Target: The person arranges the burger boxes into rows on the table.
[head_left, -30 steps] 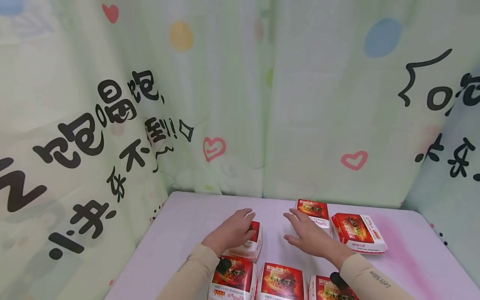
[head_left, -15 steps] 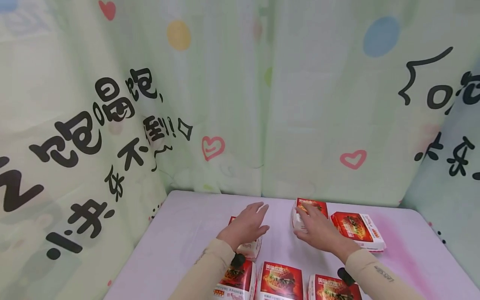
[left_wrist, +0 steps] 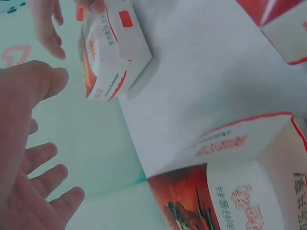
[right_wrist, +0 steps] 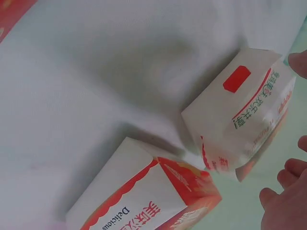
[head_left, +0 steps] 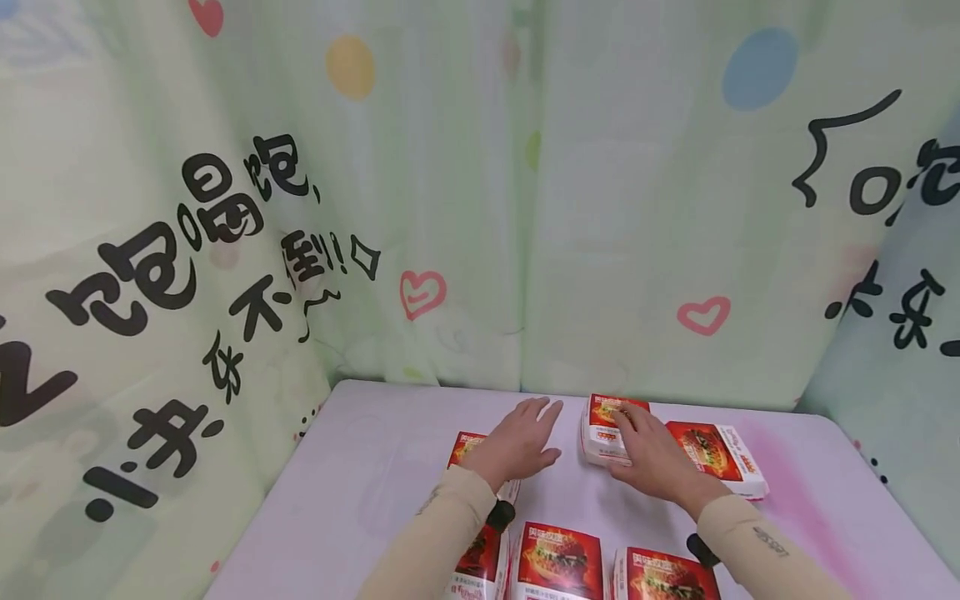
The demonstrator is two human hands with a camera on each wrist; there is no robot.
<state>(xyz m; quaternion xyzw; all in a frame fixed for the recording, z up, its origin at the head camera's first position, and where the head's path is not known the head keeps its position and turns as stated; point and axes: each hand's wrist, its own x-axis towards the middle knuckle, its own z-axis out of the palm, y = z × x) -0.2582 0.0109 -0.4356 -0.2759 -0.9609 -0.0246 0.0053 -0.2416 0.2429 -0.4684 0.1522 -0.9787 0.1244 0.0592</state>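
Observation:
A red and white burger box [head_left: 603,433] sits at the back of the table. My right hand [head_left: 656,454] is over its right side, fingers spread; in the right wrist view the thumb [right_wrist: 298,63] lies by one end of this box [right_wrist: 240,112] and the other fingers [right_wrist: 285,191] stand apart from it. My left hand [head_left: 517,446] hovers to the box's left with fingers extended and holds nothing. Beneath the left forearm is another burger box [head_left: 467,447], partly hidden; the left wrist view shows a burger box [left_wrist: 240,191] below that hand [left_wrist: 24,115].
Right of the back box lies another burger box [head_left: 708,450], close beside it. Along the front stand several more, among them a middle box [head_left: 558,562] and a right one [head_left: 663,575]. A printed curtain [head_left: 615,250] rises behind the pale table [head_left: 390,433].
My left hand has moved right and slightly up, past the left box toward the back one. My right hand has shifted right, its fingers now over the back box. The boxes look unmoved.

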